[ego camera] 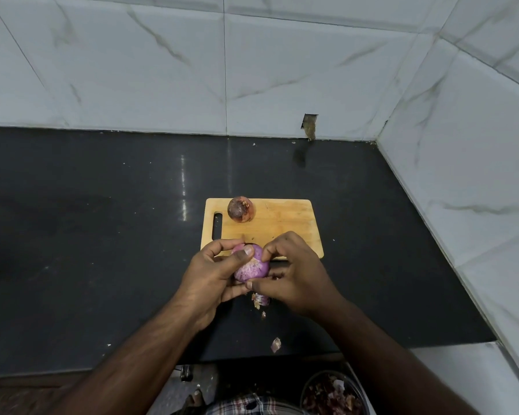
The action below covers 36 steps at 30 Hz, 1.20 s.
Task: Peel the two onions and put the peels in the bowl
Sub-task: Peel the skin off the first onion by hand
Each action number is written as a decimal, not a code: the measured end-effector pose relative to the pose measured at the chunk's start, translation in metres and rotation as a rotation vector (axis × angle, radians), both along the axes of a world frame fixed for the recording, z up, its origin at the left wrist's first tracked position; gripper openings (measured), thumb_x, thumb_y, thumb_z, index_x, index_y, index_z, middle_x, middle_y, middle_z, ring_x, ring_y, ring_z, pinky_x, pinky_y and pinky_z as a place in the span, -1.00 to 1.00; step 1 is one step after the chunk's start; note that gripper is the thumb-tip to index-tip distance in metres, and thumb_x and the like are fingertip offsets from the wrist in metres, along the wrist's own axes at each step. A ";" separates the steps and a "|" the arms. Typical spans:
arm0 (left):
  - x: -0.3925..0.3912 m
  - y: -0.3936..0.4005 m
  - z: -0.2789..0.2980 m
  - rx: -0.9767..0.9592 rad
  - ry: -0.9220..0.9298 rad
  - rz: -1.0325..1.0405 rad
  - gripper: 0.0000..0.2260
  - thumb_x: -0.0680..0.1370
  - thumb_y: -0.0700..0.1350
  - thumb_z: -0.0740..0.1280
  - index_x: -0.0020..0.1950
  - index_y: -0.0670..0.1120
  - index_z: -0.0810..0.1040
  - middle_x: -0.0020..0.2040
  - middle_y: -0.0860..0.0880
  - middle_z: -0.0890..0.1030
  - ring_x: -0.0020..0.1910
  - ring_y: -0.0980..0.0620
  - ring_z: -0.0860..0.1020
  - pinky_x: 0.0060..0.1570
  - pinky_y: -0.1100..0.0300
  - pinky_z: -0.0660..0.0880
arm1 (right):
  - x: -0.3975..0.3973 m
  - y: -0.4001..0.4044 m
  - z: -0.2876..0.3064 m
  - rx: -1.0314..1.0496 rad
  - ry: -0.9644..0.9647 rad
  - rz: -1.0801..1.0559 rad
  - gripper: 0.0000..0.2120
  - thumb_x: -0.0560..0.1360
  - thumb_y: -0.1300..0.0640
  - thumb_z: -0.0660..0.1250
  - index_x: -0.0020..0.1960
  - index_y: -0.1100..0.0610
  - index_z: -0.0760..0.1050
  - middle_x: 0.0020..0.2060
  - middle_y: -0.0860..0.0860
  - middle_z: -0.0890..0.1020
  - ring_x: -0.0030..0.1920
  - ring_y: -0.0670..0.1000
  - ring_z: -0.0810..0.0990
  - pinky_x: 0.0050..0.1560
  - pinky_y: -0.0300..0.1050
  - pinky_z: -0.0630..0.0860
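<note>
Both hands, left hand [210, 274] and right hand [294, 274], grip a peeled onion [252, 266] over black counter [87, 250], marble-tiled walls [162, 70].

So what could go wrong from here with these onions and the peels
Peel scraps already lie on the dark counter under both hands, and the bowl sits low, off the counter edge, so more bits may miss it. The half-peeled onion is held over the counter by the left hand while the right hand pinches skin; a slip could drop it. The unpeeled onion near the cutting board edge might roll.
</note>
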<state>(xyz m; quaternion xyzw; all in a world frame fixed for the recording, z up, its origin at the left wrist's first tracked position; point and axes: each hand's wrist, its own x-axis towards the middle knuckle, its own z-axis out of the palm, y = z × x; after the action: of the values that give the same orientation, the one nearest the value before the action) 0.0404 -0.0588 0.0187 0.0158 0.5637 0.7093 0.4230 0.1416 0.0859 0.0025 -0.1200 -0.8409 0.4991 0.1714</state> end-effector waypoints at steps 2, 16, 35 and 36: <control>0.002 0.001 -0.001 -0.007 0.009 0.002 -0.57 0.38 -0.06 0.53 0.20 -0.14 0.60 0.08 -0.29 0.69 -0.13 -0.13 0.71 -0.25 0.07 0.66 | 0.000 0.002 0.002 0.015 -0.037 0.028 -0.63 0.26 0.19 0.65 -0.08 0.08 0.51 -0.02 -0.03 0.45 -0.06 -0.04 0.59 -0.17 -0.05 0.69; 0.005 0.002 -0.003 -0.032 0.038 0.015 -0.52 0.34 -0.04 0.55 0.22 -0.11 0.60 0.09 -0.28 0.69 0.01 -0.24 0.71 -0.12 -0.06 0.69 | -0.002 0.006 0.000 0.101 -0.076 0.050 -0.67 0.24 0.07 0.61 -0.18 0.01 0.47 -0.06 -0.09 0.44 -0.05 0.01 0.57 -0.21 0.08 0.65; 0.001 0.002 0.000 -0.014 0.017 0.006 -0.58 0.40 -0.03 0.52 0.21 -0.13 0.59 0.04 -0.24 0.72 -0.11 -0.13 0.72 -0.28 0.11 0.65 | 0.003 0.001 -0.004 0.058 0.115 -0.023 -0.62 0.29 0.11 0.65 -0.03 0.15 0.54 -0.03 -0.02 0.50 0.00 0.00 0.61 -0.16 -0.07 0.69; 0.001 0.002 -0.001 -0.020 0.023 0.000 -0.57 0.39 -0.03 0.52 0.21 -0.13 0.59 0.04 -0.24 0.71 -0.12 -0.13 0.72 -0.28 0.11 0.65 | 0.002 0.003 -0.003 0.067 0.095 -0.011 -0.63 0.28 0.10 0.65 -0.06 0.13 0.54 -0.04 -0.03 0.49 -0.04 0.00 0.61 -0.19 -0.06 0.68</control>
<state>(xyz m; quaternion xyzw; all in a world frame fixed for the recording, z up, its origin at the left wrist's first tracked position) 0.0411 -0.0566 0.0182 0.0200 0.5754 0.7035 0.4167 0.1438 0.0890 -0.0009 -0.0952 -0.8474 0.4748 0.2177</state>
